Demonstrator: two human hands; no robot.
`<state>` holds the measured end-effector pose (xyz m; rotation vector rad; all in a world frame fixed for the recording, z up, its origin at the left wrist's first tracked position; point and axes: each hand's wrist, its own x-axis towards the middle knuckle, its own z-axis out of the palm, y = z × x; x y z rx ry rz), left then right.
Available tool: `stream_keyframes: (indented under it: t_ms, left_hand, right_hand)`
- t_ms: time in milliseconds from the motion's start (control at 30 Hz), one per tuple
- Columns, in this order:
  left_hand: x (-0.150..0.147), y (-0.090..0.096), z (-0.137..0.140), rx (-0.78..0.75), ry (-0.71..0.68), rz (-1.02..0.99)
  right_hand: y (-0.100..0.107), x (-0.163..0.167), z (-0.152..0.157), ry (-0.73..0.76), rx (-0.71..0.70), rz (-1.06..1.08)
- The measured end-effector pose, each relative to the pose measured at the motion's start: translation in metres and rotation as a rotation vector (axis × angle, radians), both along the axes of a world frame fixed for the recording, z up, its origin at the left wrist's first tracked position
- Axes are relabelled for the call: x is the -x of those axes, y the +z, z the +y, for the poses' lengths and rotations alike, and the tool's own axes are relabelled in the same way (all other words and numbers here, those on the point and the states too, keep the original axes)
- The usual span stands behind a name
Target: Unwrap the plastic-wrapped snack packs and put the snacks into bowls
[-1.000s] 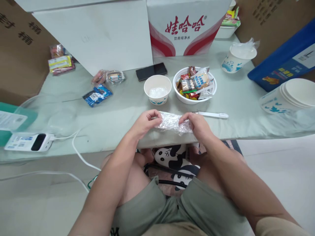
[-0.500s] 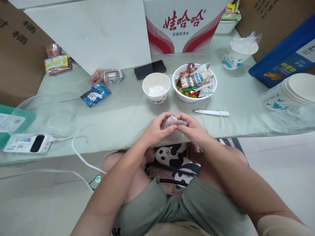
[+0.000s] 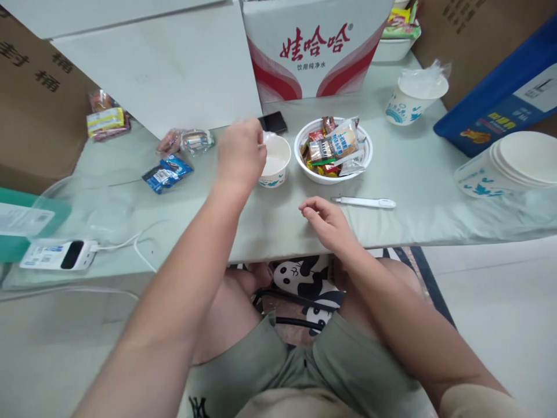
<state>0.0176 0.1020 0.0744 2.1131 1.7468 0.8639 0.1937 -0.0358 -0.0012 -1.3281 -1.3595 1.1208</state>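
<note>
My left hand [image 3: 242, 152] is raised at the left side of a paper cup [image 3: 275, 174], partly covering its rim. Its fingers are closed and smeared by motion. A small pinkish bit shows past the fingertips at the rim; what the hand holds is hidden. Over the table's front part, my right hand [image 3: 326, 222] has loosely bent fingers, the thumb slightly apart, and nothing visible in them. Close to it lies a white utility knife [image 3: 364, 202]. Behind the knife stands a white bowl [image 3: 369, 155] filled with wrapped snacks [image 3: 333, 145].
A black phone [image 3: 273, 122] lies behind the cup. Snack packets [image 3: 167, 173] are on the left, near a power bank [image 3: 58, 255] with a white cable. Stacked paper cups [image 3: 487, 168], a cup with plastic [image 3: 402, 104] and a blue bag [image 3: 491, 98] stand right. Boxes [image 3: 319, 75] line the back.
My hands have parted from the clear-wrapped pinkish thing they held together. The left has moved up and left to the cup; the right stays near the table's front edge. The view has shifted slightly.
</note>
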Motion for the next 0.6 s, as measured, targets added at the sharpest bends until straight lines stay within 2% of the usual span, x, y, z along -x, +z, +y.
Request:
stream_keyframes:
  t_ms: [100, 133, 267, 367, 433, 500, 533, 600]
  left_hand:
    - [-0.019, -0.001, 0.039, 0.294, -0.074, 0.277]
    - [-0.023, -0.004, 0.049, 0.34, -0.09, 0.308]
    - [-0.033, -0.025, 0.074, 0.494, -0.206, 0.22]
    - [-0.044, -0.026, 0.083, 0.57, -0.183, 0.247]
    - [-0.05, -0.009, 0.08, 0.64, -0.118, 0.311]
    - [-0.055, 0.02, 0.063, 0.688, -0.028, 0.335]
    - [-0.056, 0.036, 0.047, 0.602, 0.055, 0.31]
    - [-0.056, 0.056, 0.0, 0.373, 0.088, 0.136]
  right_hand:
    - [0.003, -0.003, -0.003, 0.056, 0.017, 0.008]
    - [0.004, -0.004, -0.004, 0.066, 0.022, 0.013]
    - [0.005, -0.011, -0.007, 0.072, 0.041, 0.026]
    - [0.005, -0.015, -0.005, 0.061, 0.052, 0.031]
    - [0.006, -0.016, -0.004, 0.052, 0.062, 0.036]
    - [0.007, -0.017, -0.004, 0.048, 0.066, 0.042]
    - [0.007, -0.017, -0.004, 0.051, 0.062, 0.041]
    - [0.007, -0.016, -0.003, 0.061, 0.045, 0.023]
